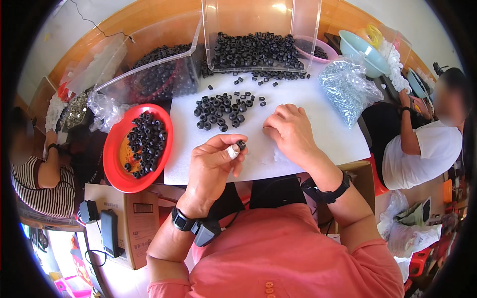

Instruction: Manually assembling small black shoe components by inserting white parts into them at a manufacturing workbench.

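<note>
My left hand [211, 164], its thumb wrapped in white tape, pinches a small black knob-like part [241, 145] with a hole in its end, over the near edge of the white board [318, 144]. To the right, my right hand [293, 130] is low over the board, fingers curled in toward the thumb; anything between the fingertips is hidden. Beyond my hands lies a loose pile of black parts [218, 110], some upright and some on their sides. A red oval tray [112, 149] at the left holds more of these black parts.
At the back, a clear tipped bin [208, 44] spills black pieces onto the board; another clear bin [149, 74] stands left of it. A clear bag of small shiny pieces [345, 89] lies at the right. A person sits on each side. A cardboard box [134, 223] stands at lower left.
</note>
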`<action>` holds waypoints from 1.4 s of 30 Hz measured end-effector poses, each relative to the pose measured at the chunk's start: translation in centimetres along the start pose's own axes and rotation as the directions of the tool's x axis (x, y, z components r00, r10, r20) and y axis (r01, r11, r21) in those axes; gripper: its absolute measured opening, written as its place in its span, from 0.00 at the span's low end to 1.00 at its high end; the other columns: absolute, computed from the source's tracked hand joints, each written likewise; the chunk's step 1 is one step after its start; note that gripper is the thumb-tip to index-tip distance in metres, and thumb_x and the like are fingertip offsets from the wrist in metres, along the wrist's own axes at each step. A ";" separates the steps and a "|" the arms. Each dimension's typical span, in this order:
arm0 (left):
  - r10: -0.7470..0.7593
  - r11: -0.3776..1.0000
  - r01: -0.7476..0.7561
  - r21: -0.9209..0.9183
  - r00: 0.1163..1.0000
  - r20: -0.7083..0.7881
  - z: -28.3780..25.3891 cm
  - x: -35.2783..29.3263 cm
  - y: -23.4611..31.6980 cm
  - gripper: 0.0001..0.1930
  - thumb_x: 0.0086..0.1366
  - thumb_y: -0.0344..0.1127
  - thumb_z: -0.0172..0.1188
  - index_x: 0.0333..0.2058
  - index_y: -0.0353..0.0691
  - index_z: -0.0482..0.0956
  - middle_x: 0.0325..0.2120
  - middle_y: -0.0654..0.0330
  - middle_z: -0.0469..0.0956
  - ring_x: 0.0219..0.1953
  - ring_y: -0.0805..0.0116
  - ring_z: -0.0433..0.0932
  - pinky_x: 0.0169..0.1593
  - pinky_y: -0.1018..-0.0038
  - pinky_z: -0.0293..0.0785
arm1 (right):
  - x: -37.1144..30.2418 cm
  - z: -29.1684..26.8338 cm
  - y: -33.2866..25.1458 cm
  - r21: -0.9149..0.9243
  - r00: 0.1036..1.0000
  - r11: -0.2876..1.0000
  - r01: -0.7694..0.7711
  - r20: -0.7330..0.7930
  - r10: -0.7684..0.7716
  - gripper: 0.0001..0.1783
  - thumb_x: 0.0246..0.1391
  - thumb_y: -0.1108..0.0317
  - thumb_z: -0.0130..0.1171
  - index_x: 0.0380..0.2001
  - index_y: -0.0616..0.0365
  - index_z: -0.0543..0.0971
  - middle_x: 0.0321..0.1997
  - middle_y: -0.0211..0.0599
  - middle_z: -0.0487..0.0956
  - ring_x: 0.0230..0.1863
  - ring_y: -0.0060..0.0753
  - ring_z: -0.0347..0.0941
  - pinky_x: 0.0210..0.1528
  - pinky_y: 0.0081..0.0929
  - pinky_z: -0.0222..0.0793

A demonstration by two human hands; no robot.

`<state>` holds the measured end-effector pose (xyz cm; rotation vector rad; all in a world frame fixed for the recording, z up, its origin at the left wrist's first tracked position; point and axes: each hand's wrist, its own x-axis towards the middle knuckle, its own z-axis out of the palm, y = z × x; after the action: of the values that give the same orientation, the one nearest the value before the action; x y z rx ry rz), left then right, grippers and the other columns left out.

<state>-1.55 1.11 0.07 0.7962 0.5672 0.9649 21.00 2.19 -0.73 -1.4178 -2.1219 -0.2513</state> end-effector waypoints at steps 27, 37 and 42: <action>-0.003 1.000 0.003 -0.012 1.000 -0.020 0.0 0.0 -0.5 0.12 0.66 0.23 0.54 0.46 0.26 0.77 0.33 0.52 0.79 0.31 0.69 0.77 0.27 0.76 0.72 | -0.3 -1.0 0.4 -0.007 0.995 0.996 0.092 0.040 -0.092 0.10 0.42 0.75 0.63 0.31 0.50 0.82 0.35 0.28 0.74 0.47 0.37 0.69 0.47 0.36 0.59; -0.002 0.999 0.003 0.051 1.000 -0.030 0.4 -0.2 -0.5 0.11 0.65 0.21 0.54 0.46 0.26 0.78 0.35 0.53 0.80 0.31 0.70 0.77 0.26 0.78 0.74 | 0.3 -0.6 0.0 -0.110 0.991 0.985 0.135 0.011 -0.134 0.05 0.43 0.72 0.62 0.27 0.54 0.80 0.34 0.31 0.75 0.44 0.38 0.69 0.45 0.38 0.59; 0.006 0.996 -0.001 0.092 0.999 -0.052 0.7 -0.2 -0.6 0.11 0.65 0.21 0.54 0.46 0.25 0.77 0.35 0.52 0.79 0.31 0.69 0.77 0.24 0.78 0.74 | 0.2 -0.7 0.1 -0.093 0.991 0.987 0.132 0.033 -0.130 0.08 0.44 0.75 0.62 0.31 0.53 0.81 0.33 0.31 0.74 0.45 0.38 0.70 0.45 0.37 0.59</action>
<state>-0.84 0.46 0.08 0.8559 0.6595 0.9705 21.28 2.00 -0.04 -1.3423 -2.2553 -0.3915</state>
